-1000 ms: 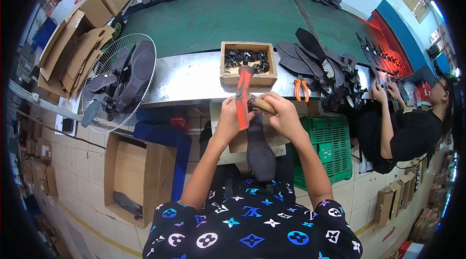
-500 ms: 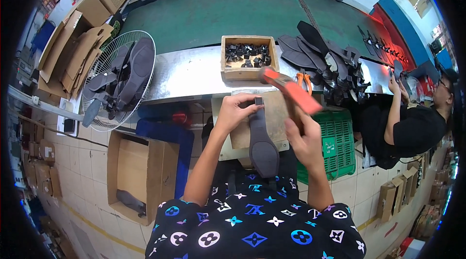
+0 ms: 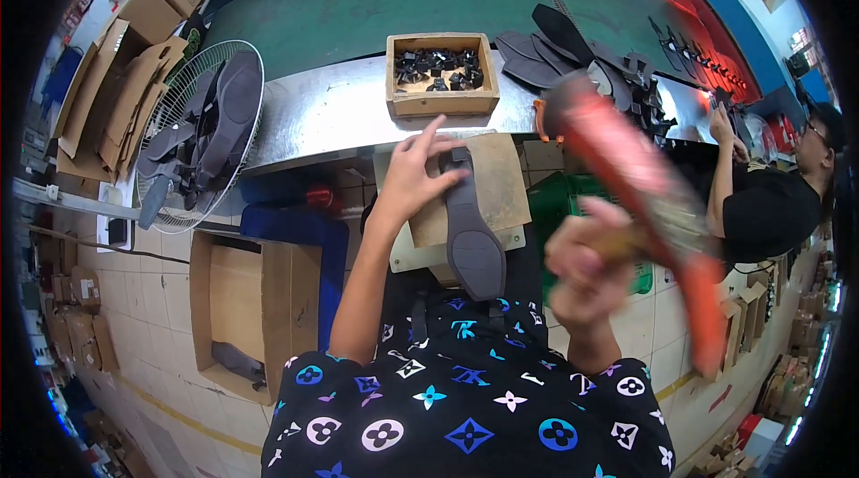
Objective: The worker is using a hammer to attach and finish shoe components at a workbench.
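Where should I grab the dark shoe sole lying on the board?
Grip the shoe sole at its wide rounded end nearest you, coming from below. That end overhangs the board and is free, while the left hand pins the narrow far end.

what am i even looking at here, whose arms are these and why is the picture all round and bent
The picture comes from a wide fisheye camera worn on a person's head, looking down at their own hands. That lens bends straight edges toward the rim and gives the round frame.

The two forearms coming in from below belong to that person. The left hand presses on the narrow end of a dark grey shoe sole, which lies on a brown board in front of them. The right hand is raised and grips a red-handled tool, blurred by motion.

Beyond the board, a metal ledge carries a wooden box of small black parts, with more dark soles on the green table. To the left, a wire fan guard also holds soles. At the right edge, another person works nearby.
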